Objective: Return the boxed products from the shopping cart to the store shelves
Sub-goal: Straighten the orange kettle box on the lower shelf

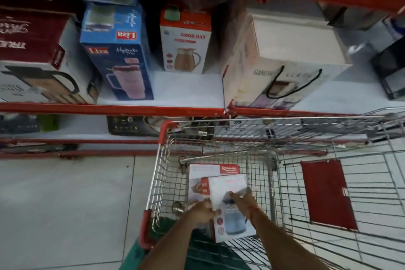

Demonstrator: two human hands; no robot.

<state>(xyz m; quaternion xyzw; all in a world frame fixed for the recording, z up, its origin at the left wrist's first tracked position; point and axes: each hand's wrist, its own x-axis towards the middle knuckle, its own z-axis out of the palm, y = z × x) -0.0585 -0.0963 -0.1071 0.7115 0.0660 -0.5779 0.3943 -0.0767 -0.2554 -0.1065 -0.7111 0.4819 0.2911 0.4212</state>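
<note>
Both of my hands are down inside the silver wire shopping cart with red corner guards in the lower middle of the frame, closed around one white cardboard box printed with a pale blue jug. My left hand clasps the box's left edge, fingers wrapped around it, while my right hand lies across its top face with the fingers bent over the far right edge. That box sits tilted, its far end resting on a second white box with a red brand label, which lies flat on the cart's wire floor just beyond. To the right, in the cart's fold-out seat section, a dark red flap lies against the wire. Above the cart, across the middle of the frame, runs a white shelf with a red front rail. On it, from left to right, stand a dark red and white box picturing a black-handled pot, a tall blue box with a pink tumbler on it, a white and orange box showing a copper-coloured jug, and a large cream box with black cord handles. Between the blue box and the cream box the shelf's front strip is bare white. Pale floor tiles fill the lower left.
</note>
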